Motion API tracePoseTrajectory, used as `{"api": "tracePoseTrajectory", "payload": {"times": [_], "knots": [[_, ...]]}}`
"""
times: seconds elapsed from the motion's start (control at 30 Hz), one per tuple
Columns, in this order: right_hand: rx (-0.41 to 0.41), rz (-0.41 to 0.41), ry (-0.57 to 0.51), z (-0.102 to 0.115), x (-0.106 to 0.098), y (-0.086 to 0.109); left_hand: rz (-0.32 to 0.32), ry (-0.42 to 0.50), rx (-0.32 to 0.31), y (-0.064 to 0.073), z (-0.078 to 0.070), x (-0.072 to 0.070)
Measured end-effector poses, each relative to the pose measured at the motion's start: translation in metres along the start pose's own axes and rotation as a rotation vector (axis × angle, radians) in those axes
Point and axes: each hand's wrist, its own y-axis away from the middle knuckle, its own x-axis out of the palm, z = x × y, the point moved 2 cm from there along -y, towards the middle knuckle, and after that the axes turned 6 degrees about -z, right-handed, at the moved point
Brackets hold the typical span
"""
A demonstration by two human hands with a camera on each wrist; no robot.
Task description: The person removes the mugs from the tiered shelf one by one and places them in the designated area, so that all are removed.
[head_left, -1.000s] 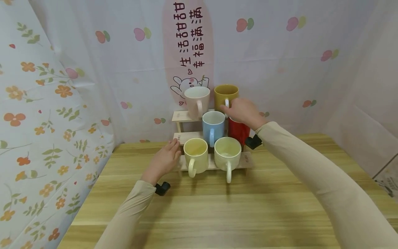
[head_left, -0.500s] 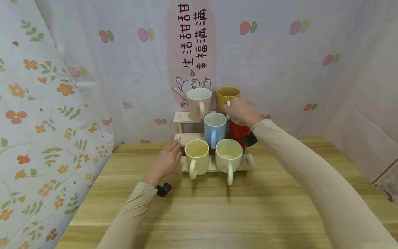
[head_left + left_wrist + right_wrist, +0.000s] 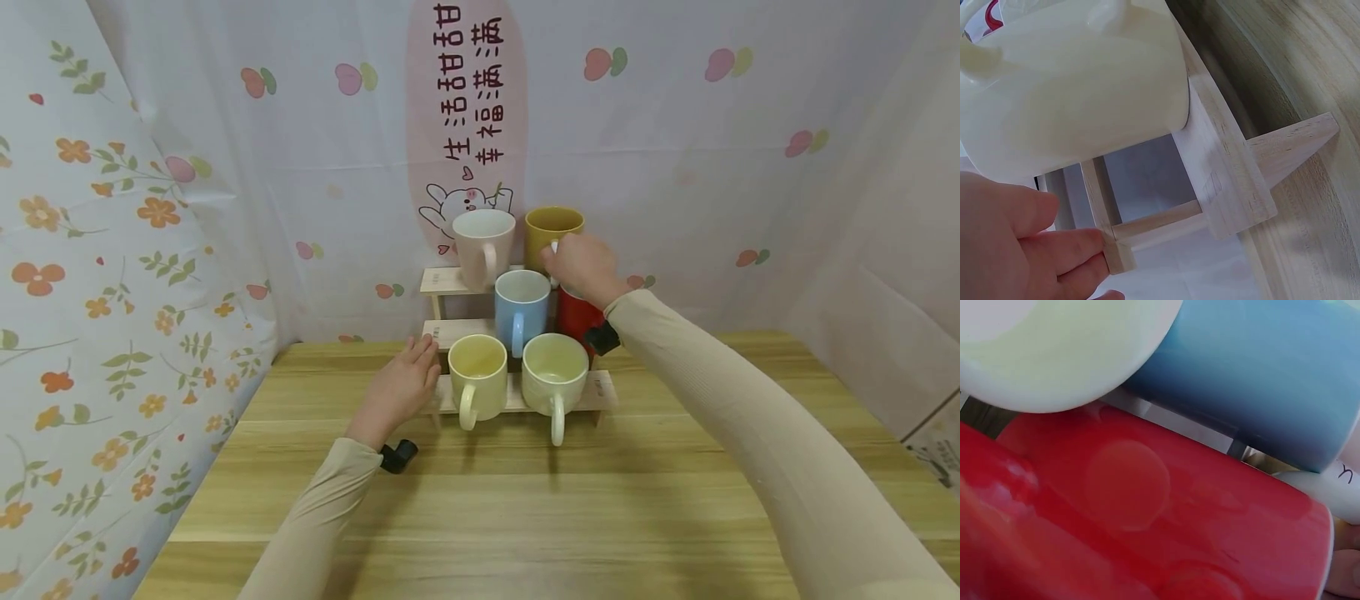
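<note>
A stepped wooden rack [image 3: 453,333] bears several mugs on three levels. My right hand [image 3: 585,265] reaches to the top step and grips the white handle of a mustard mug [image 3: 535,248]. Below that hand stands a red mug [image 3: 574,318], partly hidden by the wrist; it fills much of the right wrist view. My left hand [image 3: 401,385] is at the rack's left side, fingers fairly straight. In the left wrist view its fingertips touch the end of a wooden bar [image 3: 1119,255], close to a yellow mug [image 3: 1085,100].
Left of the mustard mug stands a pale pink mug [image 3: 474,250]. A light blue mug [image 3: 531,310] is on the middle step, a pale green mug [image 3: 551,393] on the lowest. The rack stands on a wooden table [image 3: 495,517], before a printed cloth [image 3: 337,208].
The camera view has shifted slightly. My right hand stays at the mustard mug's handle, its wrist slightly lower against the red mug. The left hand keeps its place at the rack.
</note>
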Motion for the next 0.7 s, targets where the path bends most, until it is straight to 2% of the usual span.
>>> {"api": "tracePoseTrajectory", "payload": {"times": [0.3,0.7], "knots": [[-0.004,-0.071,-0.066,0.0001,0.0041,0.0004,-0.008,0.008,-0.021,-0.0012,-0.0004,-0.0004],[-0.026,-0.146,-0.087,-0.0016,0.0063,-0.0005,-0.011,0.008,-0.041,0.0006,0.0002,0.0003]]}}
